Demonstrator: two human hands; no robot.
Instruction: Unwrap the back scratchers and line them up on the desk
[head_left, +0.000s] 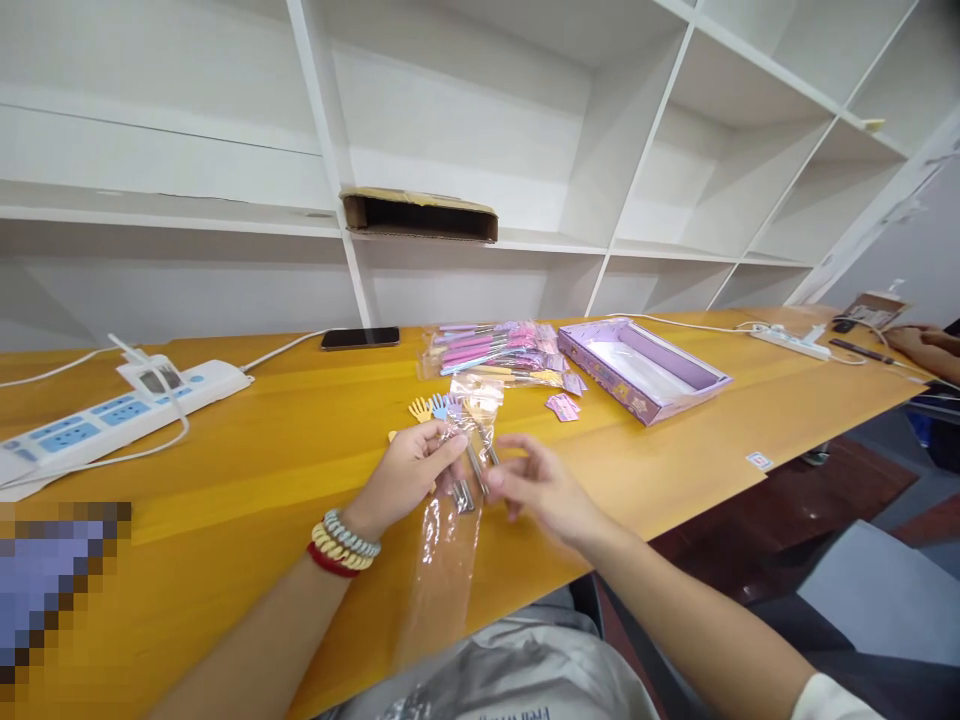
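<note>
My left hand pinches a clear plastic bag and several small back scratchers with hand-shaped heads. Among them are a yellow head and a blue head, side by side above my fingers. Their metal rods show below my left thumb, in or behind the film. The bag's long end hangs toward the table's front edge. My right hand is just right of the rods, thumb and fingers apart; whether its fingertips touch the film is unclear. Behind lies a pile of packed back scratchers in pink, purple, blue and yellow.
Right of the pile stands an open purple box, with small pink cards before it. A phone and a power strip lie left. Another strip and another person's hand are far right. White shelves rise behind.
</note>
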